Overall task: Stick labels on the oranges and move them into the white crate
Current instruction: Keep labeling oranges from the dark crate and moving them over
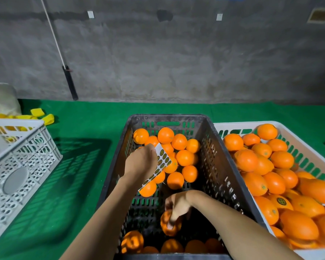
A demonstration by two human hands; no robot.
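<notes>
A black crate (219, 166) in the middle holds several unlabelled oranges (184, 156), most at its far end. My left hand (141, 164) holds a white sheet of round dark labels (160, 163) above them. Low in the shaded near part of the crate, my right hand (176, 207) grips a single orange (166, 227) from above. To the right stands the white crate (308, 158), piled with several oranges; one of them (281, 201) shows a dark round label.
A white lattice crate (26, 156) stands at the left on the green table cover (83, 166). Yellow strips (39, 115) and a pale sack (2, 100) lie at the far left. A grey concrete wall rises behind the table.
</notes>
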